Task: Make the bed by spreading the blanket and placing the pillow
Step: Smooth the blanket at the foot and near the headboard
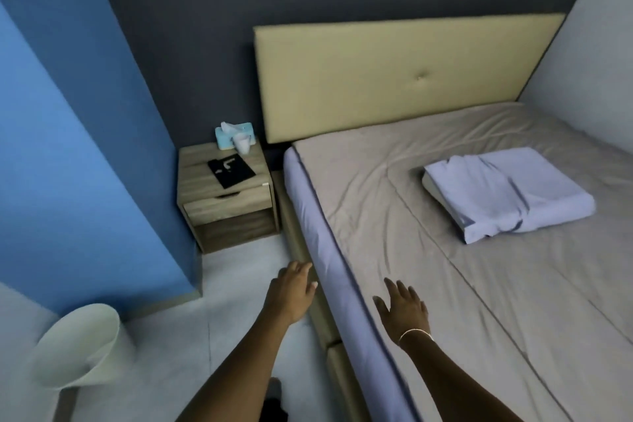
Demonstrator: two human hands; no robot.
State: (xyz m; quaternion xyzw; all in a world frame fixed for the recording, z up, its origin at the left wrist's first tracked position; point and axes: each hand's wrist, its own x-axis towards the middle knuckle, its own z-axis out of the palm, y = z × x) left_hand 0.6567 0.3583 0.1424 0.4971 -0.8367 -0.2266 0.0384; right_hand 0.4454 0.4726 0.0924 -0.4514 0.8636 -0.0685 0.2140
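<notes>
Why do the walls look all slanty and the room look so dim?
Head view: the wide-angle lens bends the picture, so the blue wall and headboard lean; the light is dim and soft, with no glare; the pillow casts only a faint shadow; the white bin at the edge looks smeared.

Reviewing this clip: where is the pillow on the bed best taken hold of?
Probably the pillow's two short ends, one in each open hand, reaching from the near side of the bed. It lies flat and apart from both hands, its long edge facing the person.
</notes>
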